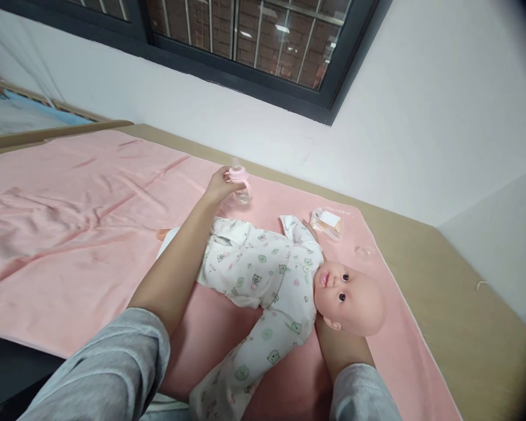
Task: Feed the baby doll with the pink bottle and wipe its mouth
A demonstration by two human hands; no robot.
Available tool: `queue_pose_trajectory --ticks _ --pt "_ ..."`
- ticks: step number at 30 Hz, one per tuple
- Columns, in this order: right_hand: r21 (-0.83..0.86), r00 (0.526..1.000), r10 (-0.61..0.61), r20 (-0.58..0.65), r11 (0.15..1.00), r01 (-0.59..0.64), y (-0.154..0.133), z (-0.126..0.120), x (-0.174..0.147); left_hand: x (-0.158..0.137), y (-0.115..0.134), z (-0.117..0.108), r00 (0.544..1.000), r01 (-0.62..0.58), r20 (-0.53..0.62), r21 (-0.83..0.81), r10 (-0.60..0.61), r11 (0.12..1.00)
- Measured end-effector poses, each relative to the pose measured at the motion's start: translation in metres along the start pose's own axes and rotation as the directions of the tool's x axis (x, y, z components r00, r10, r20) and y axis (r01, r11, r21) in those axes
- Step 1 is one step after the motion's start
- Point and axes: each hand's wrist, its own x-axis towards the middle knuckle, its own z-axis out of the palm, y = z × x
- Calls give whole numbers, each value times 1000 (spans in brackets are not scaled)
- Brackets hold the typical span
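Note:
My left hand (221,186) reaches past the doll's legs and is closed around a baby bottle (241,196) with a pink collar and handle and a clear teat. The bottle is upright at the blanket's far side; I cannot tell if its base touches the cloth. A bald baby doll (263,263) in white printed clothes lies face up, its head (355,298) toward the right. My right forearm passes beneath its neck. Beyond the doll, my right hand (311,230) shows only partly, wrapped at its far shoulder and sleeve; most of the fingers are hidden.
Under the doll spreads a pink blanket (92,222), wrinkled at left, over a wooden surface (460,310). A clear packet with a white label (328,220) and a small transparent item (363,250) lie near the doll's head. A white wall and barred window (254,41) rise behind.

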Motion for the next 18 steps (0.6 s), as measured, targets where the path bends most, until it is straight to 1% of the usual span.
queue_pose_trajectory --ticks 1,2,3,4,5,6,7,9,10,13,16,18 --pt "-167 968 154 196 978 -122 -2 -4 -5 -2 9 0 1000 -15 11 -49 16 999" --pt "-332 889 303 343 924 -187 -5 -8 -10 -5 19 0 999 -35 24 -91 37 995" --pt "-450 812 404 421 871 -200 -7 -11 -14 -8 28 0 997 -66 31 -124 70 990" --pt "-499 779 437 449 846 -186 -8 -13 -18 -12 37 1 993 -109 28 -147 114 983" --pt "-514 775 440 453 840 -176 -9 -15 -20 -16 44 3 987 -154 19 -162 159 975" --pt "-514 790 429 437 840 -172 -10 -16 -22 -19 51 5 982 -183 22 -184 190 966" --pt "-514 806 418 419 841 -170 -11 -17 -24 -23 57 7 979 -185 43 -215 198 959" --pt "-510 833 393 389 845 -160 -11 -17 -25 -28 65 11 980 -127 114 -278 163 952" --pt "-503 838 382 389 851 -154 -11 -17 -26 -30 68 12 980 -99 137 -293 144 951" --pt "-448 848 364 384 877 -173 -11 -17 -28 -35 72 16 982 -50 162 -296 102 954" --pt "-488 826 443 348 838 -243 -12 -18 -32 -37 74 21 961 40 271 -318 51 947" --pt "-531 792 487 367 809 -252 -13 -19 -34 -39 74 26 947 66 318 -313 39 947"
